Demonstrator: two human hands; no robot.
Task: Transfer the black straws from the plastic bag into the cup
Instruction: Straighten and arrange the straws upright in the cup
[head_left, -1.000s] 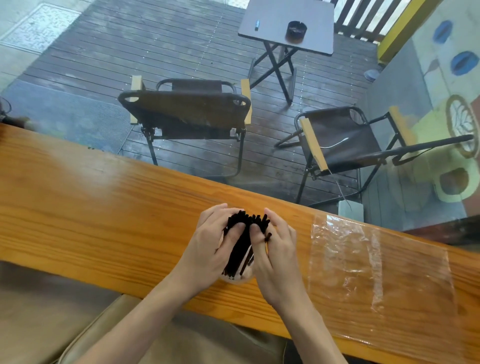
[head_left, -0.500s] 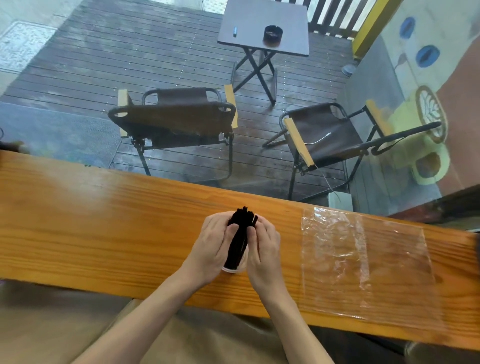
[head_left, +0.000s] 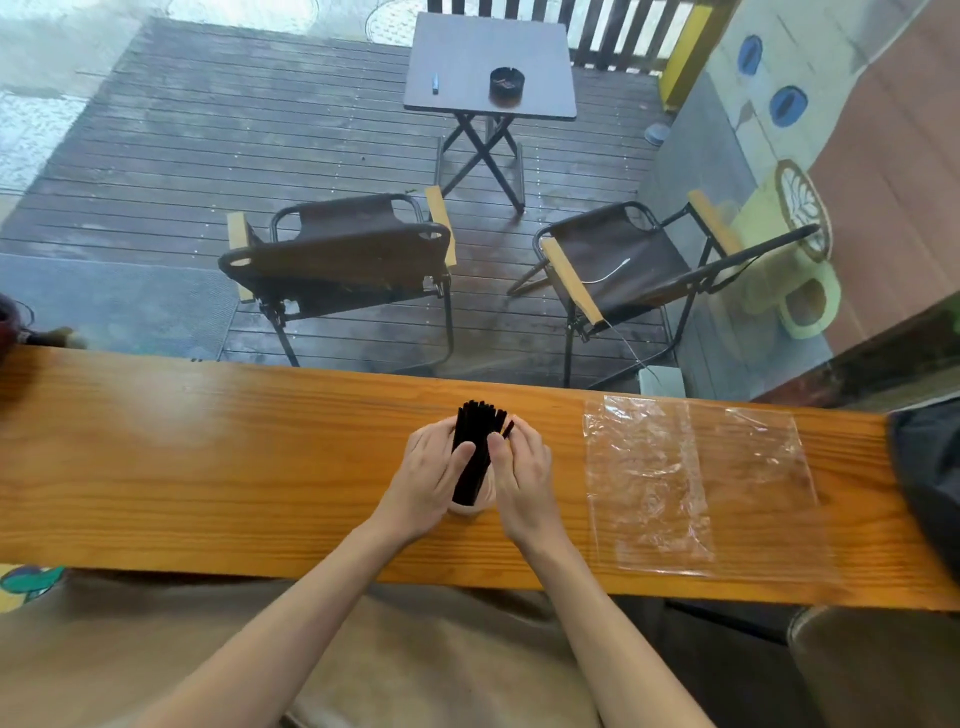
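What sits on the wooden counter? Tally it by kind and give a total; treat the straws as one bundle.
Bundle of black straws: 1
Cup: 1
Plastic bag: 1
Total: 3

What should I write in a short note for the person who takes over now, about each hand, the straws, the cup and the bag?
Left hand: curled round the left side of the black straws, thumb pressed on the bundle.
Right hand: holds the right side the same way.
Straws: standing in one bundle in the cup on the wooden counter; one straw at the top right leans away from the rest.
Plastic bag: flat on the counter to the right, and it looks empty.
Done: the straws are out of the bag and in the cup.
Left: probably only to tidy the bundle and let go.
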